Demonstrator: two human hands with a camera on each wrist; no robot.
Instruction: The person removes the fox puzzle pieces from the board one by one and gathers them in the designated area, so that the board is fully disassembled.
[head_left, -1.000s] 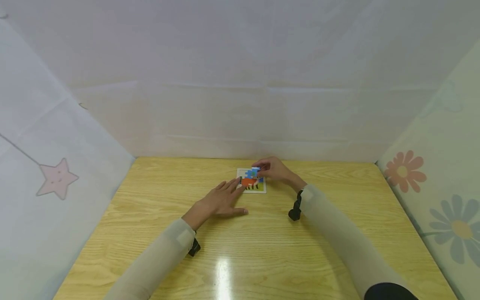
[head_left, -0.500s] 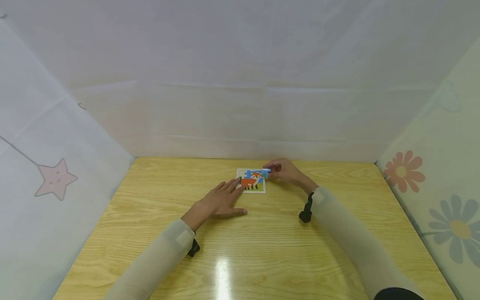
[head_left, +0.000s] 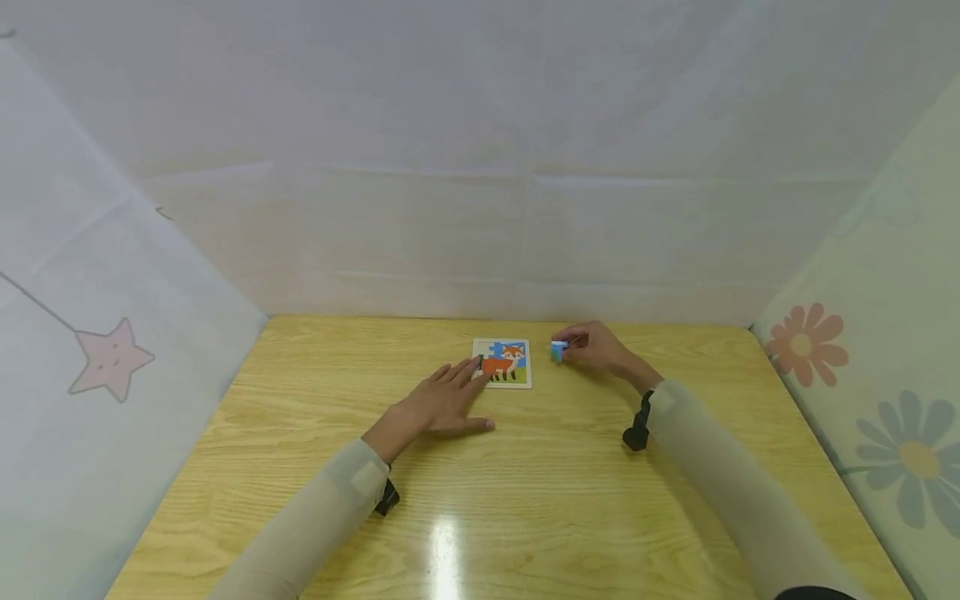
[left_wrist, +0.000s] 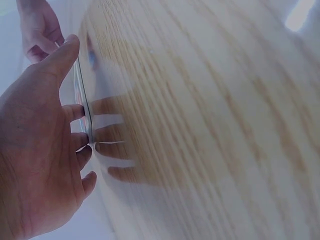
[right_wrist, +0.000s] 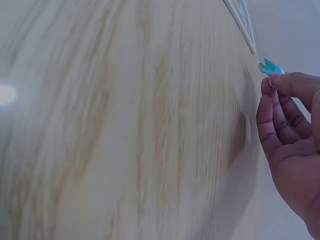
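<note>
A small square jigsaw puzzle with an orange fox on it lies in its pale frame near the table's back edge. Its upper left part shows bare, pale backing. My left hand reaches in from the front left, fingers spread and fairly straight, the fingertips on the puzzle's left side. Just right of the frame, my right hand pinches a blue and green puzzle piece between thumb and fingers. In the right wrist view the puzzle piece sticks out past the thumb tip, held above the wood.
The wooden table reaches back to a white cloth backdrop. Cloth walls with a printed star and flowers stand at the left and right. A black wrist camera hangs under the right wrist.
My right hand has moved right, off the puzzle, carrying the piece from over its upper right part to beside the frame. The fox's head is uncovered. My left hand has stayed put.
</note>
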